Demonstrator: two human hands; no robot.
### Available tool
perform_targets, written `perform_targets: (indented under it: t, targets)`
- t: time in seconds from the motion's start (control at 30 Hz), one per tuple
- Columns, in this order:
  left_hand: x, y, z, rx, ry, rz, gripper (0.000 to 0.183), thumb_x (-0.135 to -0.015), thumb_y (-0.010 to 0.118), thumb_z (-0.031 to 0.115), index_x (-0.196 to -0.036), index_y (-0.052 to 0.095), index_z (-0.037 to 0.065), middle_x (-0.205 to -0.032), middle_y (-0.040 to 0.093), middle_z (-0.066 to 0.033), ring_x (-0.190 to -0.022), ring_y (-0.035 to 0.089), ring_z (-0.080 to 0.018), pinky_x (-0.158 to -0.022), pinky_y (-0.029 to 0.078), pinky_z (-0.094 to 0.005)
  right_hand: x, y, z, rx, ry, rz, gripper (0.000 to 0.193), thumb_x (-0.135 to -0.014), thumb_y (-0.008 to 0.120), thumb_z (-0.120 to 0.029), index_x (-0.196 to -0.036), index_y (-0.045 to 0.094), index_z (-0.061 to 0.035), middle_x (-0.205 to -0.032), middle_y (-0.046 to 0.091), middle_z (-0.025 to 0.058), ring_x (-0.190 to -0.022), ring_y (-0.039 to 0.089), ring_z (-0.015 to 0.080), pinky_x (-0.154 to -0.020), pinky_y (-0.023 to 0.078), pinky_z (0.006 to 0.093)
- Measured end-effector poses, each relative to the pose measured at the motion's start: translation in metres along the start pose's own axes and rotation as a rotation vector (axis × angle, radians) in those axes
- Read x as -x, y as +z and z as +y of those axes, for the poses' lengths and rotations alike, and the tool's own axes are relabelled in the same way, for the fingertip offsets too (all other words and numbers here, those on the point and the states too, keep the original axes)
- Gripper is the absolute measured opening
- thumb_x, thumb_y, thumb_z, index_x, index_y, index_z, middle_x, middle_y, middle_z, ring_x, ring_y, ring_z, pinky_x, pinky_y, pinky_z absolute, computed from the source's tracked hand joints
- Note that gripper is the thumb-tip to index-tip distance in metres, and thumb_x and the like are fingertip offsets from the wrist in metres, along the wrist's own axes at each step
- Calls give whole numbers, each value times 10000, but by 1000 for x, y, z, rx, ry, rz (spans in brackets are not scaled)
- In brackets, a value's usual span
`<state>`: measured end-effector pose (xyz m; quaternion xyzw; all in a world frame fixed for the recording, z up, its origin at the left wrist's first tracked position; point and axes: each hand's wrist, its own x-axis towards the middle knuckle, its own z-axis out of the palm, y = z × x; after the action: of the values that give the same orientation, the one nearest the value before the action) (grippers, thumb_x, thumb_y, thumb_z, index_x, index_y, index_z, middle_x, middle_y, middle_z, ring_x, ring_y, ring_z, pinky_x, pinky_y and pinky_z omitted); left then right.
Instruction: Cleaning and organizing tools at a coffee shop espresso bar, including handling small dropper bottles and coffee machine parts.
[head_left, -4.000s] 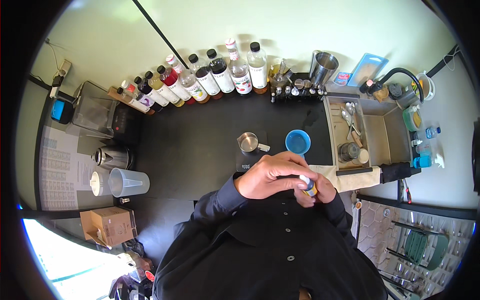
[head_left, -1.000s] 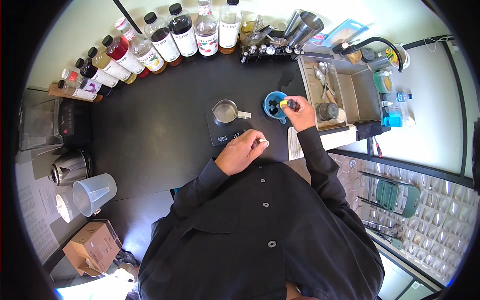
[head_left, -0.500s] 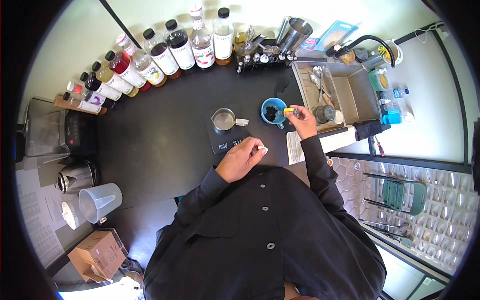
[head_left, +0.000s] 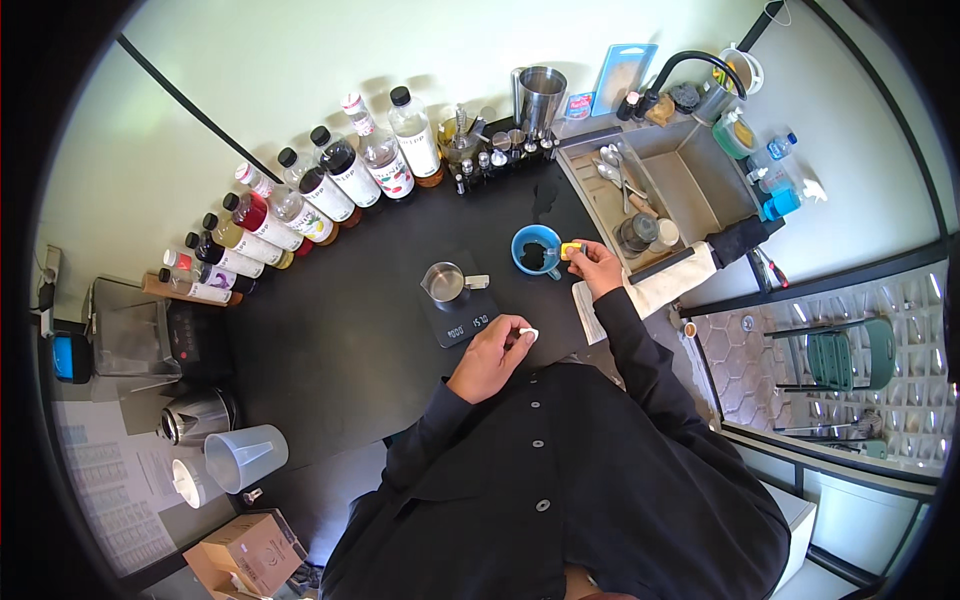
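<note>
My right hand (head_left: 597,270) pinches a small bottle with a yellow label (head_left: 571,251), just right of the rim of a blue cup (head_left: 518,243). Black contents (head_left: 535,256) lie in the cup's bottom. Between the thumb and fingers of my left hand (head_left: 492,358) is a small white piece that looks like a cap (head_left: 529,334). Ahead of that hand, a small metal pitcher (head_left: 443,283) with its handle to the right stands on a dark digital scale (head_left: 455,328) with a lit display.
Syrup bottles (head_left: 350,178) line the back left of the dark counter (head_left: 330,330). At the back right are a rack of bar tools (head_left: 505,160) and a sink (head_left: 690,185) with spoons. A folded cloth (head_left: 650,297) lies near the right edge; a plastic jug (head_left: 247,458) stands at left.
The view has turned, so the whole scene sits differently. My right hand has drawn the small bottle from over the cup to beside its rim. My left hand still pinches the white piece.
</note>
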<state>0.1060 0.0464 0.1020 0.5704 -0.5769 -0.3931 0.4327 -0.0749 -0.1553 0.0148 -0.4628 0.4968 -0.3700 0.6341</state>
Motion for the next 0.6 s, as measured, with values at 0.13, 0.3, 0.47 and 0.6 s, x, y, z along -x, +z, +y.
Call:
perform_targets:
  t: [0.13,0.3,0.47,0.6]
  targets:
    - [4,0,4,-30,24,32,205,-998,593,185,-1092,556,6,-912,602,-82,-742,607,-134,-696,505,-277,10,7,-13,-177,19,-8,311,-912,715,-151,-1168,622,-1,-982,678,38,-795,655,80,-720,562,214]
    - [10,0,4,65,-60,58,195,-1005,583,179,-1073,562,-2,-851,596,-48,-740,581,-82,-664,486,-258,11,1,-24,-448,99,-111,271,-936,689,-152,-1155,615,-11,-1023,683,74,-854,673,108,-768,583,225]
    - [11,-1,2,126,-92,127,217,-1011,573,189,-1101,566,-8,-856,604,-32,-750,577,-64,-662,483,-238,12,0,-17,-858,320,-262,242,-977,630,-227,-1111,616,-26,-1001,688,98,-829,681,115,-770,598,206]
    - [0,2,-1,271,-89,244,238,-1016,563,197,-1123,563,-16,-855,606,-33,-729,578,-73,-640,483,-237,14,3,-20,-996,426,-400,317,-979,609,-309,-1101,611,-16,-988,684,119,-819,680,138,-739,600,201]
